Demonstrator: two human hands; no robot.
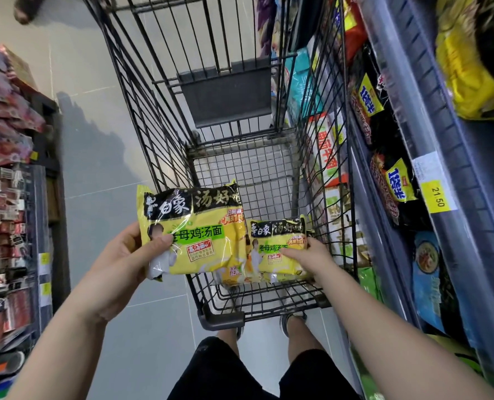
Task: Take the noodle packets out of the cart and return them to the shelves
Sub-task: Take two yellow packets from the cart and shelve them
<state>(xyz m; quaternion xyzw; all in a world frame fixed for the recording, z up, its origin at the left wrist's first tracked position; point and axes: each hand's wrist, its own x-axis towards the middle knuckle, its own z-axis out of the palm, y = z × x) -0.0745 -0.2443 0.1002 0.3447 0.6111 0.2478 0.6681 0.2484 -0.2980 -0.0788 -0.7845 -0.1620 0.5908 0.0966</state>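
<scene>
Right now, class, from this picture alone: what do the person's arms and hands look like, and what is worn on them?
Nothing is worn on them. The left hand and right hand show no gloves, rings or watch; the left forearm and right forearm are sleeveless down to the frame's edge.

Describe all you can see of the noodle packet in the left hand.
The noodle packet is glossy yellow plastic, white-lettered black band on top, green strip and red label below. Face up, it is held over the cart's near end. The left hand pinches its left edge, thumb on front. A second packet shows beside it.
</scene>
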